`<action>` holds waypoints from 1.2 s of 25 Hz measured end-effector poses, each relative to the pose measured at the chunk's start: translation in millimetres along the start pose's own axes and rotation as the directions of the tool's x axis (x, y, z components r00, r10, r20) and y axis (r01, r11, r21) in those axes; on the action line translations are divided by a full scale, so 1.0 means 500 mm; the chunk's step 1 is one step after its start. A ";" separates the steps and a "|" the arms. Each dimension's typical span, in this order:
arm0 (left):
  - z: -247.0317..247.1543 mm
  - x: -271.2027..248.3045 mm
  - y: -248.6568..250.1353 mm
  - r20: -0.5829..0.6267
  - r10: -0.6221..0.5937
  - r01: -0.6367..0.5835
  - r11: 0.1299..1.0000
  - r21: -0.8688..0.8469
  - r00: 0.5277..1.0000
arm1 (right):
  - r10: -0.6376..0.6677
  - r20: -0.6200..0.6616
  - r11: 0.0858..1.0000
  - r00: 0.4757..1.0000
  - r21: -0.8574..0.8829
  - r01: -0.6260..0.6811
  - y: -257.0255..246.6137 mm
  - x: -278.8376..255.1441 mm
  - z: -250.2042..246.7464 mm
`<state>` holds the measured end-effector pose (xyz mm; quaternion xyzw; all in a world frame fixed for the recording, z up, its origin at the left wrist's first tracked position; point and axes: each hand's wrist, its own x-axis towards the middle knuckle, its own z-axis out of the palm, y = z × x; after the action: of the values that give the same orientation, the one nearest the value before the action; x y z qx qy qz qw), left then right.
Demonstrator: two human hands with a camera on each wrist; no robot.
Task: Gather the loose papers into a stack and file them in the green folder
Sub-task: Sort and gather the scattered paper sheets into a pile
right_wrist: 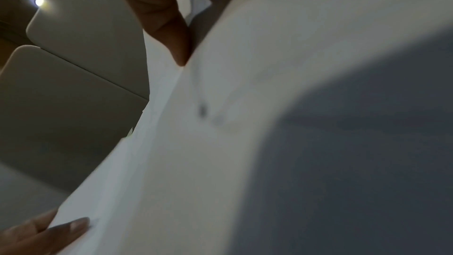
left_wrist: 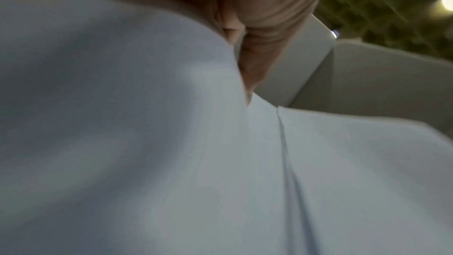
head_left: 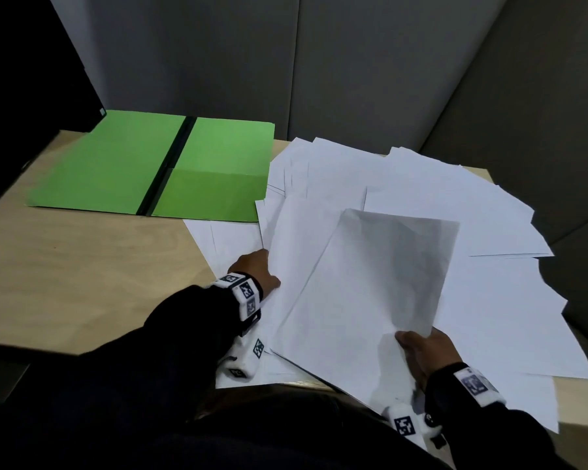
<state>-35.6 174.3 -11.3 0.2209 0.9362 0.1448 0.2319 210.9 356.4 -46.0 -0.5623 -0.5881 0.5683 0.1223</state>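
The green folder (head_left: pixel 116 164) lies open at the table's far left, its black spine up the middle and a pocket on the right half. Loose white papers (head_left: pixel 438 205) spread over the table's right side. My left hand (head_left: pixel 263 271) grips the left edge of a few gathered sheets (head_left: pixel 296 266), thumb on top, fingers hidden beneath. My right hand (head_left: pixel 418 346) pinches the near edge of the top sheet (head_left: pixel 387 276), which curls upward. The left wrist view shows fingers (left_wrist: pixel 259 32) against blurred paper (left_wrist: pixel 147 143). In the right wrist view a thumb (right_wrist: pixel 169 32) presses the paper (right_wrist: pixel 196 162).
The wooden table (head_left: pixel 82 266) is bare in front of the folder. Grey partition panels (head_left: pixel 353 79) close off the back and right. A dark object (head_left: pixel 31 79) stands at far left. Some sheets (head_left: pixel 540 385) overhang the table's right and near edges.
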 end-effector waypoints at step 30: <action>0.066 -0.025 0.047 0.193 0.215 -0.141 0.931 -0.338 0.957 | 0.059 0.159 0.979 0.986 0.183 -0.088 0.003 0.026 -0.018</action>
<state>-1.1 194.1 -26.2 0.2796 0.8435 0.2894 0.3558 214.1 371.1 -50.8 -0.5244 -0.5177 0.6672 0.1089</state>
